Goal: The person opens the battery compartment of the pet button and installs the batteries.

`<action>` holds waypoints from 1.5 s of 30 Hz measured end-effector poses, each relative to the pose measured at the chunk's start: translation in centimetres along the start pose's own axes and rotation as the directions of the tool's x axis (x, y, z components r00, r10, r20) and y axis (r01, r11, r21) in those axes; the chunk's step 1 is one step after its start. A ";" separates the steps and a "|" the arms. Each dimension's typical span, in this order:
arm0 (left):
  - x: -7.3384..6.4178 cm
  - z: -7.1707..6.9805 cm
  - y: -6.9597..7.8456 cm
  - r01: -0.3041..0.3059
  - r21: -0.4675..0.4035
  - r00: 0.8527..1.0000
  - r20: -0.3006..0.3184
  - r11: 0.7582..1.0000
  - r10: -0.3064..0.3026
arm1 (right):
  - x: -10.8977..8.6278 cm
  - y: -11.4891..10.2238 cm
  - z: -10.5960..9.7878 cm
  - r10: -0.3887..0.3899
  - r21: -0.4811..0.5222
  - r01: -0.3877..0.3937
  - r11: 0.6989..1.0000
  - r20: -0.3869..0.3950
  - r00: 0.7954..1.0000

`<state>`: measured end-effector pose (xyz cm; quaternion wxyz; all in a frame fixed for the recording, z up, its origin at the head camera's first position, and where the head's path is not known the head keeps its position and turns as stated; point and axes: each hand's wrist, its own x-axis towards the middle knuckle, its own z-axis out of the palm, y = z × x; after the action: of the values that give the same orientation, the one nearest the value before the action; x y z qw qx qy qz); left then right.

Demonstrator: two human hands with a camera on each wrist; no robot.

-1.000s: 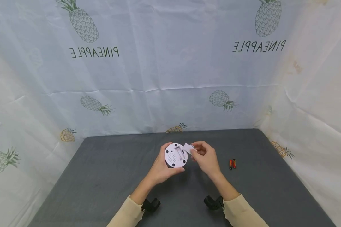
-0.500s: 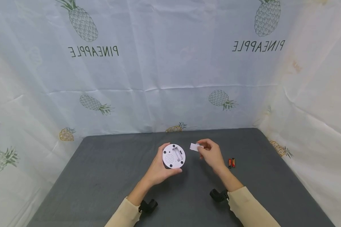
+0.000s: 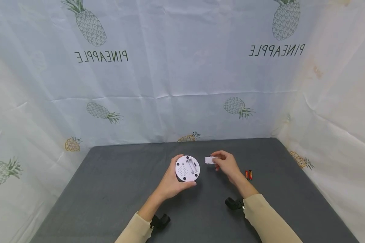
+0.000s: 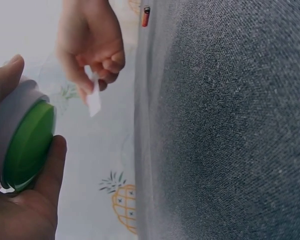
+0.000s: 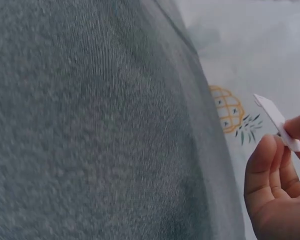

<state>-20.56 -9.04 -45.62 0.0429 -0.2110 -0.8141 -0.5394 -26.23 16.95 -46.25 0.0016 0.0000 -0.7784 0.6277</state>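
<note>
My left hand [image 3: 171, 180] grips a round white device [image 3: 182, 173] by its rim, underside toward me. That underside has speaker holes, small dark feet and an uncovered battery compartment [image 3: 191, 166] with no batteries in it. In the left wrist view the device's other face shows a green dome [image 4: 30, 145]. To the right, my right hand [image 3: 229, 166] pinches a small white battery cover [image 3: 209, 160] between thumb and fingers, apart from the device. The right wrist view shows the cover [image 5: 272, 115] nearly edge-on, its small tab visible.
Two red-and-black batteries [image 3: 248, 174] lie side by side on the grey table [image 3: 124, 189], right of my right hand. A white curtain [image 3: 176, 74] printed with pineapples hangs behind the table and along both sides.
My right hand has drawn the battery cover away from the device to the right, baring the compartment fully. The left hand still holds the device in nearly the same place.
</note>
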 end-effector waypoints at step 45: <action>0.0 -0.2 -0.2 -0.004 0.022 1.000 -0.010 1.000 0.004 | 0.7 1.8 -1.4 -0.127 -0.623 0.175 0.762 0.121 0.984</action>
<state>-20.66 -9.25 -45.70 0.0504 -0.2095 -0.8194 -0.5312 -26.96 18.66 -47.72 0.0241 0.0846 -0.9408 0.3275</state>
